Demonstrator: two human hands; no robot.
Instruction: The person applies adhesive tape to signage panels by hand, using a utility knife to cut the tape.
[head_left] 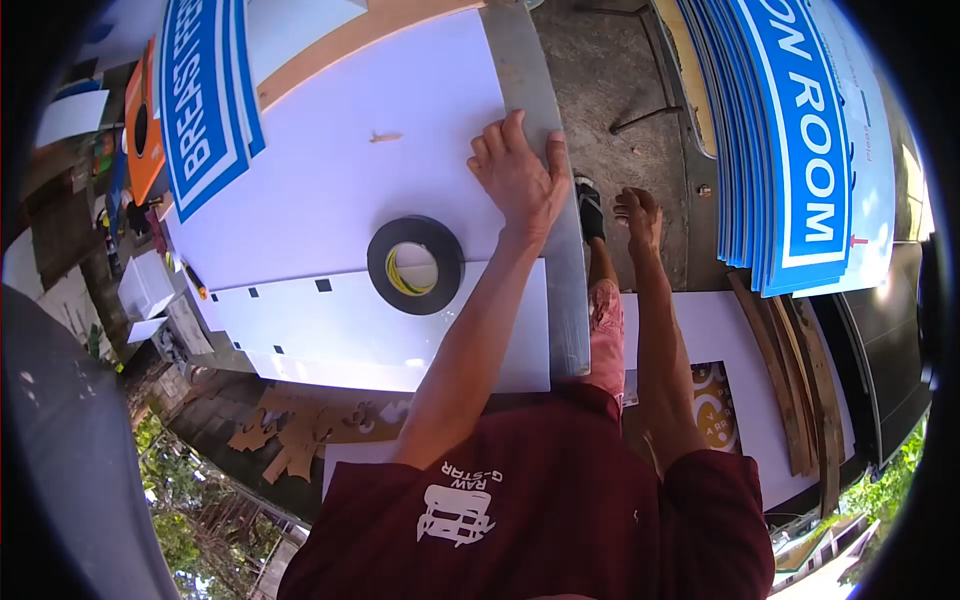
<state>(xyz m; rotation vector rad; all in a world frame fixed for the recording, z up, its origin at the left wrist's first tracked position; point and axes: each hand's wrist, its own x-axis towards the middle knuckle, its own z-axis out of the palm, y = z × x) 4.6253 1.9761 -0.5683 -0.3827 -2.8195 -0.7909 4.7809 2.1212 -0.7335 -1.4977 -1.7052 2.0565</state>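
Observation:
My left hand (pixel 520 175) rests on the right edge of a white-topped table, its fingers apart and nothing held. The fingers touch the white sheet (pixel 340 190), and the thumb lies over the grey table edge (pixel 560 270). Away from the table, my right hand (pixel 640 215) hangs above the floor with loosely bent fingers, holding nothing that I can see. A roll of black tape (pixel 447 270) lies flat, left of my left forearm. Beneath it is a white panel (pixel 480 345) bearing several small black squares (pixel 323 286). A small tan scrap (pixel 385 137) sits on the sheet.
Blue-and-white signs (pixel 205 110) lie at the table's far left. To the right stands a thick stack of blue signs (pixel 790 150). Wooden strips (pixel 790 370) lie below that stack. A metal rod frame (pixel 650 115) stands on the concrete floor (pixel 600 80). Cut brown pieces (pixel 295 430) lie lower left.

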